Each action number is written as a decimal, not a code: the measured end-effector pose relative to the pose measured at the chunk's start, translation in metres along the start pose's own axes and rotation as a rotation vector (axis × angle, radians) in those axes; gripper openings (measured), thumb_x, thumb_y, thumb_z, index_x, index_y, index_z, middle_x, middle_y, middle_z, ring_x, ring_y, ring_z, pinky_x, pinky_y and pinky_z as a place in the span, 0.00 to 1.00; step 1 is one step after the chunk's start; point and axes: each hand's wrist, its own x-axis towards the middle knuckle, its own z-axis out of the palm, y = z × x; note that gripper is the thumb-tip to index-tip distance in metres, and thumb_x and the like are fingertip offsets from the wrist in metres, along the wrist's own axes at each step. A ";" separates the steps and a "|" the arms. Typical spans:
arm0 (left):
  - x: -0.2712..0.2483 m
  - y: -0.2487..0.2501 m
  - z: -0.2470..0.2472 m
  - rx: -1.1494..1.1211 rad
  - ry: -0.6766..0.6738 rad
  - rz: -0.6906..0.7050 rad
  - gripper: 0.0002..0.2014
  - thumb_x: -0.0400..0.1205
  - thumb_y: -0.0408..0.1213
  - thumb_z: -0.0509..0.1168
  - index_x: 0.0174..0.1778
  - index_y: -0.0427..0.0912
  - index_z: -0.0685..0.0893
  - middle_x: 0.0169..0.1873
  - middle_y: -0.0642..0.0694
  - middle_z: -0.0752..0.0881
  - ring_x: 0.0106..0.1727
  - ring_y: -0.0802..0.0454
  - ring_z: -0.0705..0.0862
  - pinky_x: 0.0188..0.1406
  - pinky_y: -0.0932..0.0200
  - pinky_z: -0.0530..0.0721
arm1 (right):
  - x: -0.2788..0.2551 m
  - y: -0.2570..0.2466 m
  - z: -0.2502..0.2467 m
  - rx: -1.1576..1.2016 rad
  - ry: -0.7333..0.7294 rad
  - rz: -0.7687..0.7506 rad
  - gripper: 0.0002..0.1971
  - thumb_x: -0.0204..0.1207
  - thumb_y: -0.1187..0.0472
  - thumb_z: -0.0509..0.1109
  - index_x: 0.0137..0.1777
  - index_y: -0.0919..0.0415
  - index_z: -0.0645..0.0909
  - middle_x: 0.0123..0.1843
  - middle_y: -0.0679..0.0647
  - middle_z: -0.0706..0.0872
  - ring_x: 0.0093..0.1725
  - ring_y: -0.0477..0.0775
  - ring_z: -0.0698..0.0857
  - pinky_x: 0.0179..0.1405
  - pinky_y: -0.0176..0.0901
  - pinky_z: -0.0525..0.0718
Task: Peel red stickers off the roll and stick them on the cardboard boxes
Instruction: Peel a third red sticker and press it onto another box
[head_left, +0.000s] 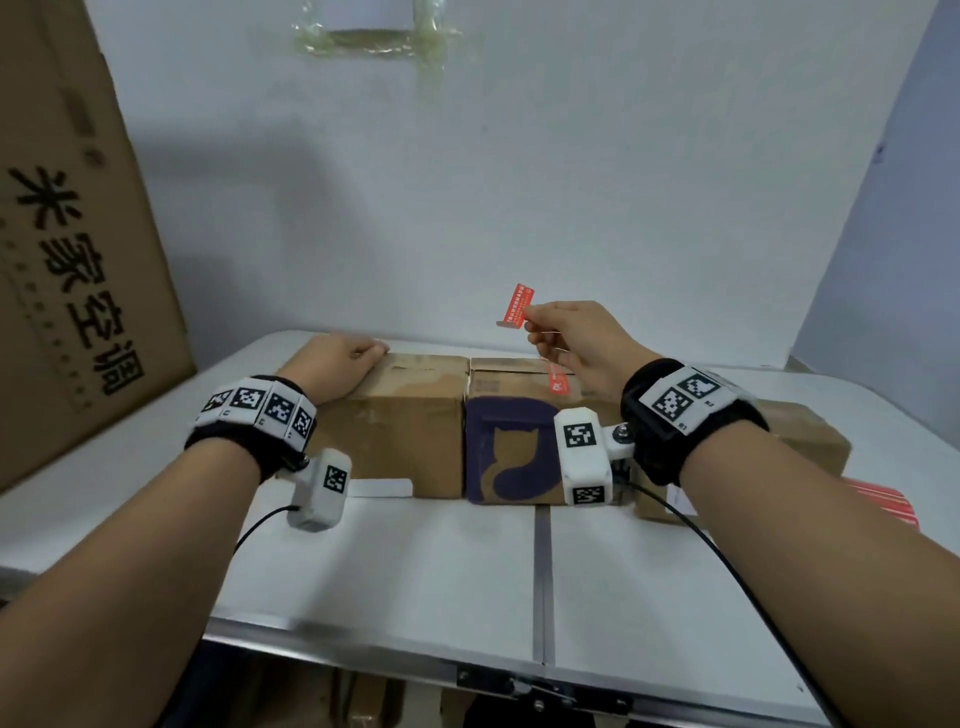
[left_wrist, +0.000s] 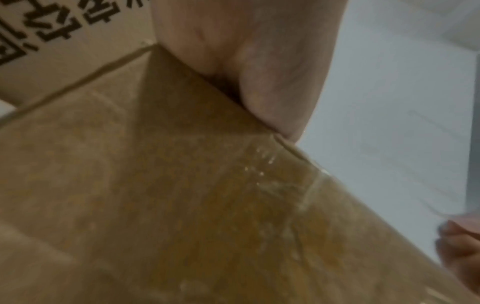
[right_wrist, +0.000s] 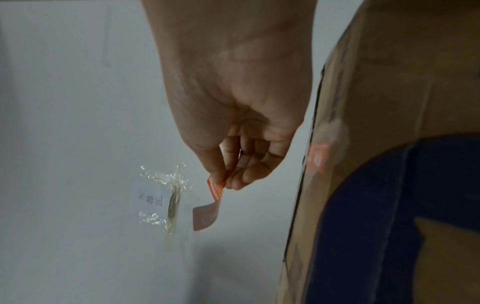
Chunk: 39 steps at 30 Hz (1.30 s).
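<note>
— While the left hand (head_left: 340, 358) lies flat on the plain brown box (head_left: 395, 415) at the middle left of the frame, what is the right hand (head_left: 576, 343) doing?

— It is up in the air above the boxes, pinching a red sticker (head_left: 516, 304) between thumb and fingers. The sticker's far end is bent over.

— Are the left fingers curled?

— No, they look straight, with the palm pressed on the box top. It holds nothing.

— What is next to that box?

— A box with a dark blue cat picture (head_left: 511, 447), touching it on the right. It has a red sticker on its top edge (head_left: 560, 383). A third brown box (head_left: 800, 441) sits further right, behind the right arm.

— Where are they all?

— On the white desk (head_left: 431, 566). At the right edge, something red with stripes (head_left: 880, 501) pokes out; I cannot tell what it is.

— Anything else?

— A big cardboard box with black writing (head_left: 72, 249) leans at the left, and a taped paper note (right_wrist: 152, 202) is on the wall.
</note>
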 end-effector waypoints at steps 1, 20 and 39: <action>-0.002 0.001 0.003 -0.008 0.010 -0.008 0.18 0.86 0.49 0.54 0.66 0.51 0.83 0.67 0.45 0.84 0.68 0.43 0.79 0.68 0.51 0.75 | 0.003 -0.001 0.006 -0.005 -0.016 -0.007 0.05 0.79 0.63 0.70 0.46 0.65 0.85 0.37 0.53 0.85 0.32 0.44 0.82 0.36 0.32 0.83; -0.001 -0.006 -0.014 -0.242 -0.183 -0.012 0.18 0.84 0.31 0.54 0.63 0.52 0.82 0.51 0.47 0.84 0.33 0.58 0.76 0.29 0.64 0.72 | 0.034 0.025 0.124 -0.136 -0.143 -0.024 0.06 0.82 0.63 0.64 0.45 0.65 0.78 0.36 0.54 0.81 0.35 0.46 0.85 0.38 0.33 0.83; -0.008 -0.029 -0.005 -0.696 -0.009 0.082 0.18 0.74 0.17 0.63 0.51 0.44 0.81 0.57 0.42 0.87 0.61 0.51 0.85 0.57 0.56 0.82 | 0.030 0.038 0.138 -0.060 -0.126 -0.079 0.04 0.82 0.64 0.64 0.47 0.64 0.78 0.36 0.57 0.83 0.30 0.49 0.82 0.26 0.35 0.82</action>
